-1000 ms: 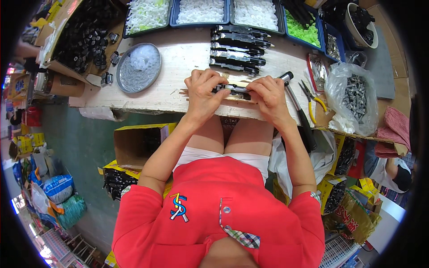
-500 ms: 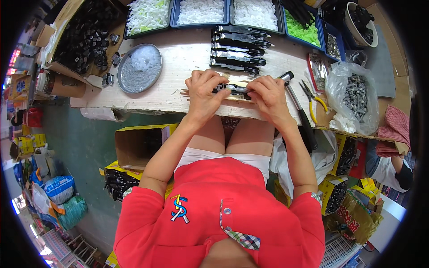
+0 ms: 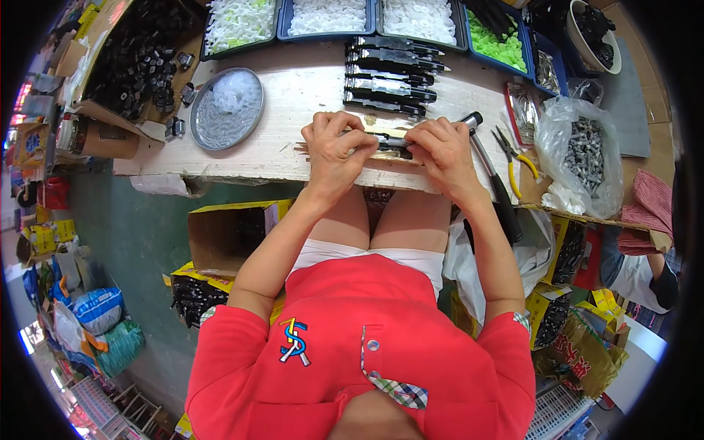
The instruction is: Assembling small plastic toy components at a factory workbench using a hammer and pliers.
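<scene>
A slim black strip-shaped assembly with silvery parts (image 3: 392,142) lies crosswise at the front edge of the workbench. My left hand (image 3: 339,148) pinches its left end between thumb and bent fingers, covering that end. At the other end, the fingers of my right hand (image 3: 443,152) close on the strip. Just beyond my hands, several similar black strips (image 3: 389,77) lie stacked in a row. To the right of my right hand rests a hammer (image 3: 488,170) with a dark handle hanging past the edge. Pliers with yellow handles (image 3: 519,163) lie beside it.
A round dish (image 3: 193,122) of pale grease stands on the left, near a cardboard box (image 3: 86,89) of black parts. Trays of white pieces (image 3: 326,37) and green pieces (image 3: 504,67) line the back. A clear bag (image 3: 551,132) of metal parts sits right.
My left fingers have curled further over the strip's left end. The right hand has shifted only slightly, staying at the other end.
</scene>
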Demonstrator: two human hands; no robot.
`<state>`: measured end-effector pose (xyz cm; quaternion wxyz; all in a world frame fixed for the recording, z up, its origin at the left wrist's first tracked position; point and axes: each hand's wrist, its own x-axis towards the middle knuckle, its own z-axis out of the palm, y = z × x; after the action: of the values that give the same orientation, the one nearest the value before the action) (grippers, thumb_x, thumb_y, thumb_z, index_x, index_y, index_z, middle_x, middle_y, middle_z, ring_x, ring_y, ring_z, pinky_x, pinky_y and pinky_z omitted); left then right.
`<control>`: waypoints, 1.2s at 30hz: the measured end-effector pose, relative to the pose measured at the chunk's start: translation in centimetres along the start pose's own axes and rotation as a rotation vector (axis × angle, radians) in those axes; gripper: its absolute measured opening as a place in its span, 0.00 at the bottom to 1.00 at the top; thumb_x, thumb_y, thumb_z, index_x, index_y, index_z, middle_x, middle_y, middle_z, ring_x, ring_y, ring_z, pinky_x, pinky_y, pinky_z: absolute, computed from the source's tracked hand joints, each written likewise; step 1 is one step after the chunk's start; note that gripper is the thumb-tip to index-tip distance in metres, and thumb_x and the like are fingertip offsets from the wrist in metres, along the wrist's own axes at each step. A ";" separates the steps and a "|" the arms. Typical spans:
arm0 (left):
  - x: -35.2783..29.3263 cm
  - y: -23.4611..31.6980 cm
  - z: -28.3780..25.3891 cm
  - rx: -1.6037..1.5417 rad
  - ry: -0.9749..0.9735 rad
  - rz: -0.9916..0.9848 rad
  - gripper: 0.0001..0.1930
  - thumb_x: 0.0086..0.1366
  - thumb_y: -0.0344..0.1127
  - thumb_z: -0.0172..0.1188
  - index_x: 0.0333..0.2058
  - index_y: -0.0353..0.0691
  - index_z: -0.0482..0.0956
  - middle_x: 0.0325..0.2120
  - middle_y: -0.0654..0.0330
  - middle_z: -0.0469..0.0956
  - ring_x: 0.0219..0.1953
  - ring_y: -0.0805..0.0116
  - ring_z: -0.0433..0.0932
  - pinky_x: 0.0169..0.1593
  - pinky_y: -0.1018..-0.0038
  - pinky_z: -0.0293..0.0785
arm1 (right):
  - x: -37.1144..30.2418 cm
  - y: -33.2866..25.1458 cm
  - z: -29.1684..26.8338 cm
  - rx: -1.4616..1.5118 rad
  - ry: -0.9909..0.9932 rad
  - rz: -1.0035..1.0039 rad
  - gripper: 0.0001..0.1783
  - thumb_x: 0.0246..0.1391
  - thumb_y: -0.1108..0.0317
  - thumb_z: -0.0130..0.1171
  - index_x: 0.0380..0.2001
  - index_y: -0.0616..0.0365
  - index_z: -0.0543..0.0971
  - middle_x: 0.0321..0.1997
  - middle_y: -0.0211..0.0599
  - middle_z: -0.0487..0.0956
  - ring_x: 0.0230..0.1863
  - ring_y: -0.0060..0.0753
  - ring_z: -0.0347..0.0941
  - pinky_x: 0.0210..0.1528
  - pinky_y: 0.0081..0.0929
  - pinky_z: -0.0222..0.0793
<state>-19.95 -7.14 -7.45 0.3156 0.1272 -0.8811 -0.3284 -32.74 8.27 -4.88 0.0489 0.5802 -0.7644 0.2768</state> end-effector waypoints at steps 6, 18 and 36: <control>0.1 0.0 0.0 0.011 -0.021 0.006 0.03 0.43 0.32 0.64 0.20 0.47 0.80 0.28 0.71 0.72 0.38 0.69 0.64 0.42 0.69 0.51 | -0.6 -0.1 -0.1 -0.208 0.058 -0.191 0.11 0.37 0.71 0.56 0.30 0.48 0.75 0.32 0.22 0.73 0.34 0.26 0.66 0.39 0.31 0.53; 0.7 0.0 0.2 0.058 -0.052 0.026 0.03 0.43 0.34 0.64 0.19 0.48 0.79 0.28 0.69 0.70 0.37 0.67 0.64 0.40 0.68 0.52 | 0.2 1.9 -1.2 0.017 -0.169 -0.203 0.12 0.33 0.70 0.61 0.27 0.46 0.76 0.35 0.21 0.74 0.38 0.26 0.67 0.40 0.32 0.53; 0.5 0.8 -0.7 0.024 -0.119 -0.013 0.04 0.44 0.33 0.65 0.21 0.47 0.79 0.28 0.68 0.71 0.38 0.66 0.64 0.43 0.69 0.51 | 5.5 21.5 -10.2 -0.531 0.401 0.728 0.10 0.46 0.64 0.54 0.32 0.54 0.78 0.33 0.43 0.76 0.38 0.48 0.72 0.38 0.46 0.66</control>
<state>-19.91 -7.10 -6.28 0.2590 0.1171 -0.9012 -0.3270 -56.68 12.22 -1.98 0.2413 0.1782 -0.9373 0.1776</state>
